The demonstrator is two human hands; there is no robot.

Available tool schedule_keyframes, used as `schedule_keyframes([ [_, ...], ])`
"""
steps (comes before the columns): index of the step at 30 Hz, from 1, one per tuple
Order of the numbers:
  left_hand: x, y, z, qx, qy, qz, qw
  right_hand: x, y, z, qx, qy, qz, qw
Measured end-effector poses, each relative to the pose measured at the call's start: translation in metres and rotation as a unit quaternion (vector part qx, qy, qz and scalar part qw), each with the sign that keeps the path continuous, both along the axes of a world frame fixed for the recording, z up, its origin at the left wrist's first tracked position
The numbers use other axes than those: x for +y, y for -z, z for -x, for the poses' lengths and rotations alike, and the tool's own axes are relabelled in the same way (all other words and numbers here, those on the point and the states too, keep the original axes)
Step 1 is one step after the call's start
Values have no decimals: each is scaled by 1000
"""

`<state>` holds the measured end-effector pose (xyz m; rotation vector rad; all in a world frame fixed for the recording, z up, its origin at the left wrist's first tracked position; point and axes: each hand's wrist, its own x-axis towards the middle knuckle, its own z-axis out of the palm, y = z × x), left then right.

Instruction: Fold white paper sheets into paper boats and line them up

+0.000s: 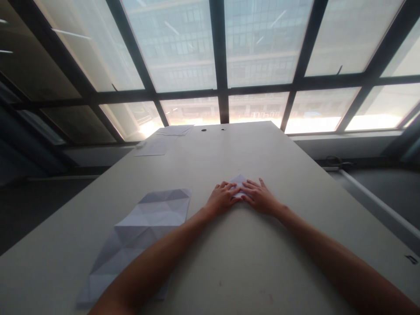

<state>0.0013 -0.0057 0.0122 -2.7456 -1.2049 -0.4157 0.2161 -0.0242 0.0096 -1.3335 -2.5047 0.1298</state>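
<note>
A small folded piece of white paper lies on the table, its pointed top facing away from me. My left hand rests on its left side with the fingers stretched out. From the right, my right hand lies flat on the same paper, fingers spread and thumb near the left thumb. Between them the hands cover most of the paper's lower part. Under and beside my left forearm is a large creased sheet of paper, unfolded, with a grid of fold lines.
The long white table reaches toward a wall of dark-framed windows. Several white sheets lie at its far left. Two small holes show near the far edge. A pale bar runs along the floor at right.
</note>
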Motion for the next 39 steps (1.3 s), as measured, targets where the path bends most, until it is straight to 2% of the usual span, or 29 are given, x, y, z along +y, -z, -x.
schedule_keyframes([
  [6,1,-2,-1,-4,6,-7,1000,-4,-13,-7,29,-54,-45,997],
  [10,3,-4,-1,-18,2,0,1000,-1,-16,-11,25,-83,-56,995],
  [13,4,-6,-1,-20,-8,4,1000,1,-14,-11,8,-57,-61,996],
  [21,0,-9,-3,-4,-41,10,999,3,-10,-5,-11,73,-56,996],
  [28,2,-3,2,-14,-72,-6,997,2,-7,0,-34,80,-74,994],
  [30,4,-2,2,-7,-52,-7,999,2,-4,2,-44,60,-76,994],
  [34,7,5,-2,-12,50,47,998,1,3,7,-39,14,-45,998],
  [39,7,16,-5,-30,54,105,993,-4,12,16,-12,13,16,1000],
])
